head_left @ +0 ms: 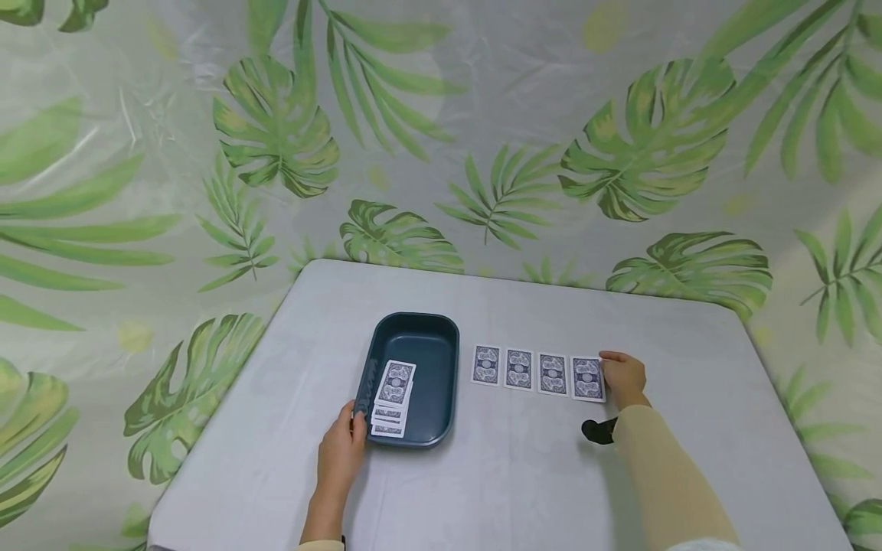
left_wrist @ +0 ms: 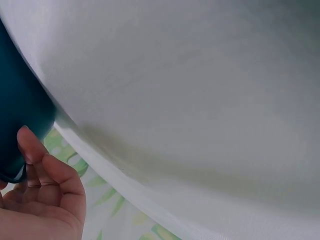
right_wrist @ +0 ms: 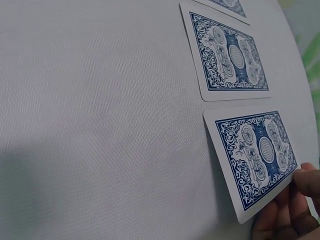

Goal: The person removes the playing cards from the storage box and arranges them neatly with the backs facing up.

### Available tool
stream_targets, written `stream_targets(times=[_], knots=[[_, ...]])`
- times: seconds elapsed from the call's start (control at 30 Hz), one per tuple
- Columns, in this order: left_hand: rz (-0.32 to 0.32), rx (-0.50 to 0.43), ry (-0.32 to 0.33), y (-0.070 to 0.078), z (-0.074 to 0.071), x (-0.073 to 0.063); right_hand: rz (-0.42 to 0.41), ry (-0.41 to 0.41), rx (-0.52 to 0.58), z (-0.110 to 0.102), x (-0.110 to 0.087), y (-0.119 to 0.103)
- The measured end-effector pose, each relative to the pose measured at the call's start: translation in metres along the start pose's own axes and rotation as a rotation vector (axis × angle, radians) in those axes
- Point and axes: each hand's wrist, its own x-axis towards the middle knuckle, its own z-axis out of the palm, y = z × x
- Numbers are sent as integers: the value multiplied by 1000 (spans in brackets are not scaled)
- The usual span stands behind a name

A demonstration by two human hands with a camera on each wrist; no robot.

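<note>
My right hand (head_left: 624, 376) pinches the edge of a playing card (right_wrist: 257, 157) at the right end of a row. In the right wrist view the thumb lies on top, fingers beneath, and the card's near edge is lifted off the cloth. Left of it, several more playing cards (head_left: 520, 369) lie flat in line, patterned blue backs up. My left hand (head_left: 341, 448) grips the left rim of a dark teal tray (head_left: 434, 398), thumb at the inside. A loose, spread pile of cards (head_left: 396, 384) lies in the tray's left side, backs up.
A white cloth covers the table (head_left: 524, 474). Its far edge meets a leaf-patterned backdrop (head_left: 496, 191). A black object (head_left: 598, 431) sticks out beside the right wrist.
</note>
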Motion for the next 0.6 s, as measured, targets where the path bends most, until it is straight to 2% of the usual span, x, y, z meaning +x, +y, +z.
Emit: stream_targets(times=[0.3, 0.5, 0.6], knots=[[-18, -2, -33, -2, 1, 0, -4, 3, -36, -1, 0, -1], [-28, 1, -48, -1, 0, 1, -56, 22, -111, -4, 0, -2], [-30, 5, -48, -2, 0, 1, -55, 7, -93, -3, -1, -6]])
